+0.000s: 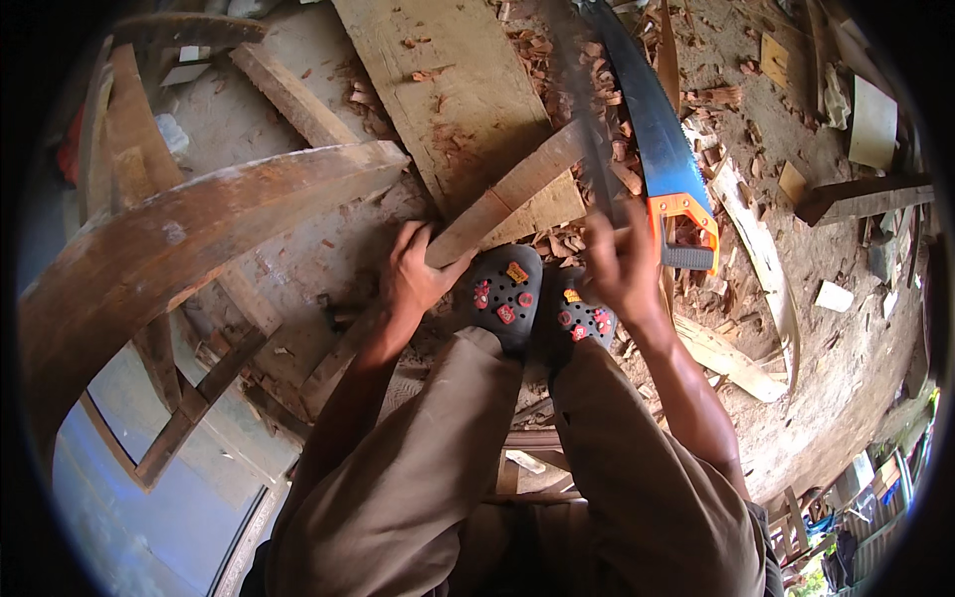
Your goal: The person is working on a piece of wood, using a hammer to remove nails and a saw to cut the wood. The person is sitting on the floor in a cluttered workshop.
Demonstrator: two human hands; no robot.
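Observation:
My left hand (410,271) is closed on the near end of a short squared wooden block (517,189). The block slants up to the right over a wide, pale plank (448,99) on the ground. My right hand (622,261), smeared by motion, grips a long, dark-bladed tool (589,129). Its blade points away from me, beside the block's far end; blur hides whether it touches and exactly what kind it is. Right of that hand lies a handsaw (652,119) with a blue blade and an orange handle.
A curved wooden piece (219,219) stands close on my left, among other timber parts. Reddish wood chips (629,164) litter the dirt floor. A dark wood offcut (865,199) and long pale strips (761,259) lie to the right. My clogs (505,294) are near the block.

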